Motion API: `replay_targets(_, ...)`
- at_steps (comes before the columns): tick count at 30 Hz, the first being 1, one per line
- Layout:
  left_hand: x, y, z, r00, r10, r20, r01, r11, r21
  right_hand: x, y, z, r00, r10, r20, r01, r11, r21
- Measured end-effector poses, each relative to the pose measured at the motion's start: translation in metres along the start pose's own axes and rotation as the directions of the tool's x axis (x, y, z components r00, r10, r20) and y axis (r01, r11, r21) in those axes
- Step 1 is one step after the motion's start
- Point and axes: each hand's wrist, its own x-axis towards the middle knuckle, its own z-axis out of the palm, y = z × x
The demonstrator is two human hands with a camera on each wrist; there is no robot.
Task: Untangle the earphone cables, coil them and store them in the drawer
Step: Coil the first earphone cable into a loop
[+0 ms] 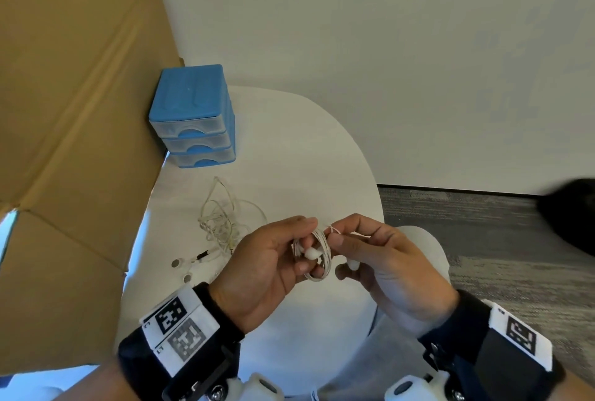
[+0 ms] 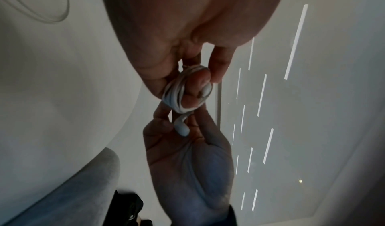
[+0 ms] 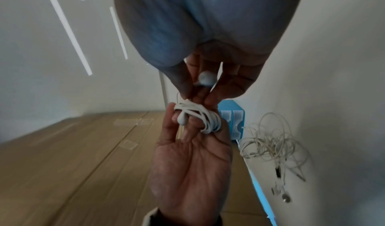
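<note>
A white earphone cable is wound into a small coil (image 1: 322, 254) around the fingers of my left hand (image 1: 273, 259), with one earbud (image 1: 311, 252) against the coil. My right hand (image 1: 363, 249) pinches the cable's loose end (image 1: 333, 229) at the top of the coil; a second earbud (image 1: 352, 263) hangs inside its palm. The coil (image 3: 205, 119) and the hanging earbud (image 3: 206, 79) also show in the right wrist view. A second, tangled earphone cable (image 1: 222, 220) lies on the white table (image 1: 289, 149), its earbuds (image 1: 180, 262) near the left edge. The blue three-drawer unit (image 1: 193, 117) stands at the back, drawers closed.
A large cardboard box (image 1: 74, 110) leans along the table's left side, touching the drawer unit. Grey carpet (image 1: 499, 239) lies to the right past the table's rounded edge. A grey chair seat (image 1: 428, 249) sits under my right hand.
</note>
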Motion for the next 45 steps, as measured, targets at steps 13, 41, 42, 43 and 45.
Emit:
replay_targets(13, 0.005, -0.010, -0.003, 1.000, -0.005, 0.001, 0.005, 1.000, 0.021, -0.002, 0.000, -0.003, 0.999, 0.021, -0.027, -0.030, 0.921, -0.388)
replay_targets(41, 0.005, -0.015, -0.004, 1.000, -0.027, 0.010, 0.026, 0.996, 0.085, 0.009, 0.016, -0.016, 0.997, 0.054, 0.060, -0.052, 0.998, -0.034)
replay_targets(42, 0.005, -0.015, -0.004, 1.000, -0.029, 0.001, 0.029, 0.994, 0.101, 0.009, 0.015, -0.016, 0.996, 0.057, 0.065, -0.054, 0.997, -0.048)
replay_targets(43, 0.004, -0.017, -0.004, 0.999, -0.029, -0.013, 0.030, 0.992, 0.123, 0.009, 0.015, -0.016, 0.995, 0.064, 0.076, -0.060, 0.997, -0.055)
replay_targets(45, 0.004, -0.019, -0.004, 0.999, -0.029, -0.036, 0.034, 0.987, 0.155, 0.009, 0.015, -0.016, 0.991, 0.087, 0.097, -0.083, 0.995, -0.050)
